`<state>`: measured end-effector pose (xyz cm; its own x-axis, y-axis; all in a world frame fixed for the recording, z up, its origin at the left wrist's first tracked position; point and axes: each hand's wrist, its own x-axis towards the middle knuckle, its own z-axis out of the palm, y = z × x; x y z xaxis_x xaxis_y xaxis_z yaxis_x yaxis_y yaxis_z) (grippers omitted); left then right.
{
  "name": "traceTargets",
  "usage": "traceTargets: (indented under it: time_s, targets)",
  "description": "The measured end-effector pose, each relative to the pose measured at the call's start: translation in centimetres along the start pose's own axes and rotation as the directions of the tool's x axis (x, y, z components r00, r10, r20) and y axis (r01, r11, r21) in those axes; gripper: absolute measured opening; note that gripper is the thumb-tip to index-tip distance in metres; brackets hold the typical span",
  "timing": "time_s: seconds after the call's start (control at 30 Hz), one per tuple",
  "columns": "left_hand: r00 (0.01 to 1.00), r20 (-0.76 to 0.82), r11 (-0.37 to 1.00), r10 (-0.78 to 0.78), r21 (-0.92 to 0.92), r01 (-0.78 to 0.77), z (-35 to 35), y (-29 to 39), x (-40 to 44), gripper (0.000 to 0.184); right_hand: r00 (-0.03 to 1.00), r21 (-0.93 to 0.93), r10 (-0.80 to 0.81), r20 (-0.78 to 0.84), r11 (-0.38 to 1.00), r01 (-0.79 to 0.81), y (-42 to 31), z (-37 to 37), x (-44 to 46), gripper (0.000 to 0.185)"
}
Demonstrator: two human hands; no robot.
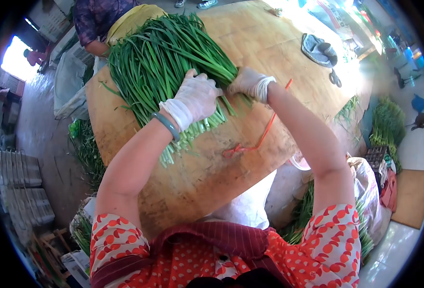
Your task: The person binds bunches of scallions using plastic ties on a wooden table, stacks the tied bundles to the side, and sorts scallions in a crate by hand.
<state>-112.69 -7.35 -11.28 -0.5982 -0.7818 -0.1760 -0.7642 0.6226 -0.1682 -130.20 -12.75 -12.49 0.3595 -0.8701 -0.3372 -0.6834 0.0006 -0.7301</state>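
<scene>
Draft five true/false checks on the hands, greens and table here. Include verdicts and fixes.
1. The left hand and right hand both wear pale gloves. True.
2. The bracelet is on the right arm. False: it is on the left arm.
3. The right hand holds a clump of the greens. True.
4. The pale ends of the greens point away from the wearer. False: they point toward the wearer.
5. An orange-red string lies on the table. True.
</scene>
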Motion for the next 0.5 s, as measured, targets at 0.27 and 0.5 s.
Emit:
traceTargets:
  time_s: [0.27, 0.5]
  targets:
    - [0.998, 0.063, 0.998, -0.001, -0.059, 0.005, -0.2, -0.1, 0.2, 0.040, 0.956, 0.040, -0.237, -0.173, 0.968, 0.247, -5.3, -11.1, -1.9, 0.024]
    - [0.999, -0.034, 0.998, 0.024, -0.061, -0.026, 0.5, -0.2, 0.2, 0.038, 0.812, -0.086, -0.226, -0.539, 0.973, 0.214, -14.5, -17.3, -7.8, 0.023]
